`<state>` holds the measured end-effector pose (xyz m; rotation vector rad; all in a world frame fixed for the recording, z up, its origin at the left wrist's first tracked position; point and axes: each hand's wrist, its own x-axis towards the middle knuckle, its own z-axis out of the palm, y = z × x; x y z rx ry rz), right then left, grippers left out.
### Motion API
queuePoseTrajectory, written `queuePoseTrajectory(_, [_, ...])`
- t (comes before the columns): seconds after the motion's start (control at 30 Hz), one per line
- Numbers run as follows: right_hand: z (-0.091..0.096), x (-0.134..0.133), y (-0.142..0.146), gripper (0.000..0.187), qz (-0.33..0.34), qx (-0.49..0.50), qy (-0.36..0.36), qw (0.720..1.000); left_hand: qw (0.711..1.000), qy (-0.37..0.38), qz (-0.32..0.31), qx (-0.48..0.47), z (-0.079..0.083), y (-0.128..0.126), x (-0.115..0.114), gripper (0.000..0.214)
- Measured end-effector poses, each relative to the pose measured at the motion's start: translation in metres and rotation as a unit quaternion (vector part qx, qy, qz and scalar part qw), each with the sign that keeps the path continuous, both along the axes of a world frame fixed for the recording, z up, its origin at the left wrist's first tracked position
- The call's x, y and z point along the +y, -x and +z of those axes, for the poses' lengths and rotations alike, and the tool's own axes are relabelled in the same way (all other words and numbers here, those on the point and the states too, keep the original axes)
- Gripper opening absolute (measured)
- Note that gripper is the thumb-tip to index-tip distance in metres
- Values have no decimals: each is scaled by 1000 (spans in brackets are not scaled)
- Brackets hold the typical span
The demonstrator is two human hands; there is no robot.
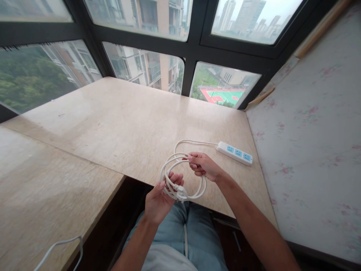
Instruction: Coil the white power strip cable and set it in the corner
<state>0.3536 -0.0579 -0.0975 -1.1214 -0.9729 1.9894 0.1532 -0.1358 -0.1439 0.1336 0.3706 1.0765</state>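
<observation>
A white power strip with blue sockets lies on the beige marble sill to the right. Its white cord runs left into a coil of several loops held over the sill's front edge. My left hand grips the lower part of the coil, where the white plug sticks out beside the fingers. My right hand pinches the top of the coil, fingers closed round the loops.
Dark-framed windows rise behind the sill. A wall with faded floral paper stands on the right. A second marble slab extends at left, with a thin white wire at its near edge. My jeans-clad legs sit below.
</observation>
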Motion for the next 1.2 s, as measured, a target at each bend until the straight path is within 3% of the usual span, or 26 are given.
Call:
queuePoseTrajectory(0.07, [-3, -3, 1, 32, -5, -7, 3, 1000, 999, 28, 5, -34, 0, -2, 1, 23])
queuePoseTrajectory(0.3, [-9, -8, 0, 37, -33, -53, -32, 998, 996, 90, 6, -19, 16, -8, 6, 17])
queuePoseTrajectory(0.47, [-13, -8, -1, 36, -15, -42, -30, 999, 992, 116, 21, -52, 14, -8, 7, 23])
queuePoseTrajectory(0.6, [-14, -9, -2, 35, 18, -36, -25, 999, 992, 113, -41, -25, 13, -7, 7, 39])
queuePoseTrajectory(0.73, [-19, -10, 1, 34, 18, -39, -29, 999, 989, 122, -85, 27, 13, -10, 5, 40])
queuePoseTrajectory(0.83, [-26, -9, 3, 34, -16, -16, -40, 999, 988, 141, -30, 48, 12, -14, 3, 47])
queuePoseTrajectory(0.97, [-37, -20, 4, 34, -85, 76, -12, 993, 981, 162, 102, 23, 15, -16, 1, 51])
queuePoseTrajectory(1.07, [-46, -47, 13, 36, -147, 160, 9, 976, 971, 168, 172, -7, 16, -19, 3, 52])
queuePoseTrajectory(1.2, [-56, -92, 50, 48, -212, 260, 16, 942, 961, 170, 217, -27, 19, -32, 7, 53])
